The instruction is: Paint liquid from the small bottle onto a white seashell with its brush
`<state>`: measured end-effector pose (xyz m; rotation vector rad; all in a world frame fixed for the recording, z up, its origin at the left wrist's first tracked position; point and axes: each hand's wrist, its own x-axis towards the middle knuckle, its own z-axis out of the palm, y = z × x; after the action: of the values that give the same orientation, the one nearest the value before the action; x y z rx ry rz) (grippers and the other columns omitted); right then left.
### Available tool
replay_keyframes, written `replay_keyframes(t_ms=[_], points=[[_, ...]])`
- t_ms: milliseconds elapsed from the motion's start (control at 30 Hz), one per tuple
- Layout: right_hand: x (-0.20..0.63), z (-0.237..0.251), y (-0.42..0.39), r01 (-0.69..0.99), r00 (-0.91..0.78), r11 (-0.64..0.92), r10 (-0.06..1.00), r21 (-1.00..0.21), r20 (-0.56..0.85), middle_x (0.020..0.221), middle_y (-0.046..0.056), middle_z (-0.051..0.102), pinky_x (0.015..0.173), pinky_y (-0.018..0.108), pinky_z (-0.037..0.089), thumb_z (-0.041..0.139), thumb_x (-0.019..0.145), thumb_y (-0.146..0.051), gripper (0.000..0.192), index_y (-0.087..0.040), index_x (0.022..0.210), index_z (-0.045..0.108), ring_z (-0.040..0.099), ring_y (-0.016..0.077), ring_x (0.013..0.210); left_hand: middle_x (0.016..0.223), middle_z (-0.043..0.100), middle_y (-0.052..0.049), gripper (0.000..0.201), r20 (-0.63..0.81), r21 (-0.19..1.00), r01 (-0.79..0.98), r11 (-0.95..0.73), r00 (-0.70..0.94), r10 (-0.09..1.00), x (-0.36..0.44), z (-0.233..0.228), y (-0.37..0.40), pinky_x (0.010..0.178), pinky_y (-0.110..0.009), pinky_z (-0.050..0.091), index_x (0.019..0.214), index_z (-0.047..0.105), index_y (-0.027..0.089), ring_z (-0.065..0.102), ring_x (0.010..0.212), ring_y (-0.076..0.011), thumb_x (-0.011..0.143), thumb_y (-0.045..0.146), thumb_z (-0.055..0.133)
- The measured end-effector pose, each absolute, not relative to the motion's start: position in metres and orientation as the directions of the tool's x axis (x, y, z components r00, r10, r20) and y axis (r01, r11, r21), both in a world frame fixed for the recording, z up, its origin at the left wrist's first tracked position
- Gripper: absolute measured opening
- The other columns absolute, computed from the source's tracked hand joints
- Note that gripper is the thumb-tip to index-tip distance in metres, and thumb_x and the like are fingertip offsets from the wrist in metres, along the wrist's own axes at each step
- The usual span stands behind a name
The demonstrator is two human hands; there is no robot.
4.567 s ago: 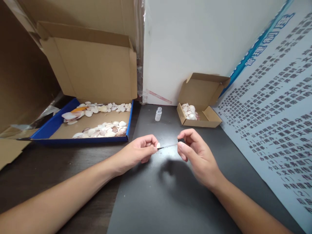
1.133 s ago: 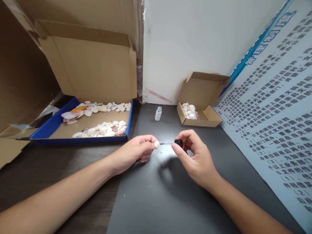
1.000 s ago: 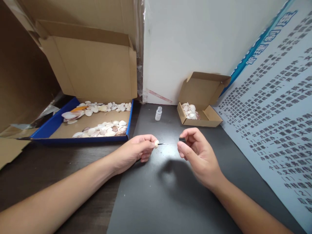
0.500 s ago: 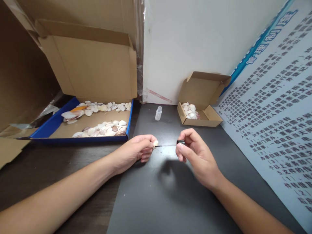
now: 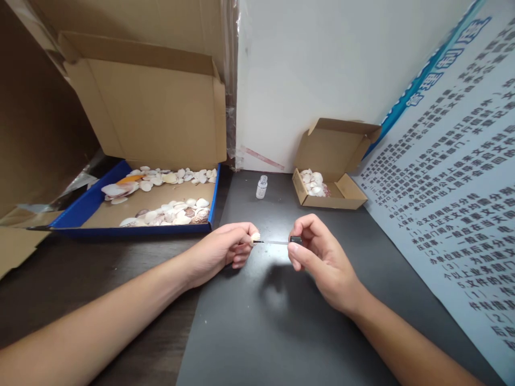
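My left hand (image 5: 225, 251) pinches a small pale shell (image 5: 255, 236) between thumb and fingertips, just above the dark mat (image 5: 277, 316). My right hand (image 5: 317, 257) holds a thin brush by its black cap (image 5: 296, 240). The brush's fine stem (image 5: 273, 242) points left and its tip touches the shell. A small clear bottle (image 5: 261, 187) stands uncapped on the mat behind the hands.
A large open cardboard box with a blue rim (image 5: 132, 229) lies at the left with several shells inside. A small open cardboard box (image 5: 333, 201) with shells sits at the back right. A printed poster (image 5: 454, 203) leans along the right side. A white wall is behind.
The brush has made small strokes against the shell, with my right hand shifting slightly left and right. My left hand has stayed put, still pinching the shell.
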<state>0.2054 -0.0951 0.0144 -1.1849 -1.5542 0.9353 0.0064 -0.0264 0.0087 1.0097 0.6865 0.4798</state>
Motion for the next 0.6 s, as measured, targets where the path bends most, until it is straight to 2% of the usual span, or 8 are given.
replay_keyframes(t_ms=[167, 300, 433, 533, 600], points=[[0.2063, 0.0143, -0.0940, 0.351, -0.052, 0.248, 0.968, -0.903, 0.246, 0.072, -0.006, 0.043, 0.056, 0.026, 0.038, 0.059, 0.089, -0.024, 0.015, -0.024, 0.089, 0.044, 0.043, 0.0118, 0.060, 0.059, 0.030, 0.007, 0.007, -0.288, 0.882, -0.070, 0.466, 0.703, 0.651, 0.0063, 0.0077, -0.0262, 0.050, -0.021, 0.024, 0.078, 0.048, 0.018, 0.025, 0.052, -0.0081, 0.083, 0.020, 0.053], [0.2059, 0.0150, -0.0936, 0.233, -0.082, 0.234, 0.972, -0.944, 0.221, 0.072, -0.006, 0.044, 0.054, 0.026, 0.038, 0.055, 0.092, -0.027, 0.012, -0.024, 0.091, 0.043, 0.044, 0.0111, 0.058, 0.059, 0.030, 0.007, 0.007, -0.298, 0.881, -0.068, 0.469, 0.689, 0.660, 0.0068, 0.0079, -0.0267, 0.050, -0.020, 0.024, 0.078, 0.049, 0.018, 0.026, 0.052, -0.0081, 0.084, 0.020, 0.053], [0.2052, 0.0146, -0.0934, 0.332, -0.045, 0.245, 0.969, -0.911, 0.244, 0.070, -0.007, 0.039, 0.054, 0.025, 0.034, 0.060, 0.088, -0.023, 0.016, -0.024, 0.088, 0.043, 0.038, 0.0108, 0.058, 0.060, 0.031, 0.007, 0.008, -0.291, 0.886, -0.066, 0.458, 0.690, 0.663, 0.0064, 0.0076, -0.0262, 0.050, -0.020, 0.024, 0.078, 0.049, 0.018, 0.026, 0.052, -0.0080, 0.085, 0.020, 0.053], [0.2056, 0.0142, -0.0934, 0.257, -0.070, 0.247, 0.969, -0.934, 0.237, 0.072, -0.007, 0.040, 0.054, 0.026, 0.035, 0.056, 0.091, -0.026, 0.013, -0.024, 0.090, 0.043, 0.039, 0.0106, 0.058, 0.059, 0.031, 0.007, 0.007, -0.292, 0.885, -0.066, 0.460, 0.691, 0.661, 0.0058, 0.0071, -0.0259, 0.050, -0.020, 0.025, 0.079, 0.049, 0.019, 0.026, 0.052, -0.0081, 0.085, 0.020, 0.053], [0.2061, 0.0139, -0.0934, 0.268, -0.068, 0.234, 0.972, -0.935, 0.224, 0.072, -0.007, 0.040, 0.055, 0.026, 0.035, 0.056, 0.090, -0.026, 0.013, -0.024, 0.090, 0.043, 0.039, 0.0107, 0.058, 0.059, 0.030, 0.007, 0.007, -0.292, 0.886, -0.064, 0.459, 0.692, 0.660, 0.0058, 0.0069, -0.0260, 0.050, -0.020, 0.025, 0.080, 0.049, 0.019, 0.026, 0.052, -0.0081, 0.085, 0.020, 0.053]])
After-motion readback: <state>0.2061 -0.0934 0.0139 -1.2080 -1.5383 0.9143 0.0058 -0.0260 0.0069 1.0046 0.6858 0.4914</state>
